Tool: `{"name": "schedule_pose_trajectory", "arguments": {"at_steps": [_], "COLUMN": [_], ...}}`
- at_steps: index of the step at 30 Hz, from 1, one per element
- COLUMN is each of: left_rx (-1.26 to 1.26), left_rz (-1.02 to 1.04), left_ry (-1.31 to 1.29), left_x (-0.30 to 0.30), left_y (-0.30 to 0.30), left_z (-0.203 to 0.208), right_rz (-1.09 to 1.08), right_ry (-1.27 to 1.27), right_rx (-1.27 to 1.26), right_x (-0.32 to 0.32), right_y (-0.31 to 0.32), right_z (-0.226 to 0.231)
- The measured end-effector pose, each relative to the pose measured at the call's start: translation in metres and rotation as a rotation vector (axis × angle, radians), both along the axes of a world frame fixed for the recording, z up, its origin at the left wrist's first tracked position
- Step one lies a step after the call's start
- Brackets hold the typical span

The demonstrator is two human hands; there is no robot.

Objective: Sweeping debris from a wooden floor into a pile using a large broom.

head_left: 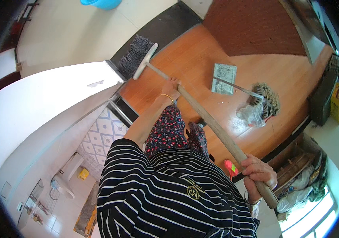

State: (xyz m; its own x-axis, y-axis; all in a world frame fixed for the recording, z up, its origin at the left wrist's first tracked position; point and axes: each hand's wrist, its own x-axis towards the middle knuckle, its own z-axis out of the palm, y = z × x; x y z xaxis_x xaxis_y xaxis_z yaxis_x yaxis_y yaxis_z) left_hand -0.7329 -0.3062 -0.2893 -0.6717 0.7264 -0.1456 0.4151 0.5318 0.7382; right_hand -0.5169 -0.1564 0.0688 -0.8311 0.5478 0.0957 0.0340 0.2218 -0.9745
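Observation:
I hold a long mop with both hands. Its wooden handle (213, 123) runs slantwise across my front, from far left to near right. My left hand (171, 88) is wrapped round the handle near the head end, with a gold bangle on the wrist. Closer to me, my right hand (260, 174) grips the handle just short of its butt end. At the far end, the white head bar and dark grey mop strands (134, 57) lie on the black threshold strip (159, 29), by the corner of a white wall.
On the wood-look floor (181, 55) stand a pale rectangular box-like thing (225, 71) with a rod across it, and a tan bristly bundle (270, 99) with clear plastic (252, 115). A blue basin (102, 3) sits far left. Shelving (292, 166) lines the right; a tiled bathroom (106, 129) lies left.

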Motion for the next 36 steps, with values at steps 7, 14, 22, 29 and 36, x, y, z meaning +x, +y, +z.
{"name": "schedule_pose_trajectory", "arguments": {"at_steps": [7, 14, 22, 29, 36], "left_rx": [0.177, -0.191, -0.184, -0.361, -0.246], "left_rz": [-0.189, -0.778, -0.354, -0.634, -0.691], "left_ry": [-0.082, -0.375, -0.086, 0.384, 0.59], "left_x": [0.126, 0.191, 0.204, 0.203, 0.239], "left_y": [0.087, 0.144, 0.284, 0.337, 0.446], "left_z": [-0.003, 0.02, 0.038, 0.029, 0.083], "right_rz": [-0.179, -0.277, -0.402, -0.666, -0.728], "right_ry": [-0.027, -0.026, 0.094, 0.09, 0.162], "right_rx": [-0.019, -0.054, -0.082, -0.221, -0.219], "right_x": [0.124, 0.242, 0.326, 0.379, 0.403], "right_y": [0.03, 0.044, 0.042, 0.03, 0.035], "right_z": [0.027, 0.048, 0.016, -0.011, -0.012]}}
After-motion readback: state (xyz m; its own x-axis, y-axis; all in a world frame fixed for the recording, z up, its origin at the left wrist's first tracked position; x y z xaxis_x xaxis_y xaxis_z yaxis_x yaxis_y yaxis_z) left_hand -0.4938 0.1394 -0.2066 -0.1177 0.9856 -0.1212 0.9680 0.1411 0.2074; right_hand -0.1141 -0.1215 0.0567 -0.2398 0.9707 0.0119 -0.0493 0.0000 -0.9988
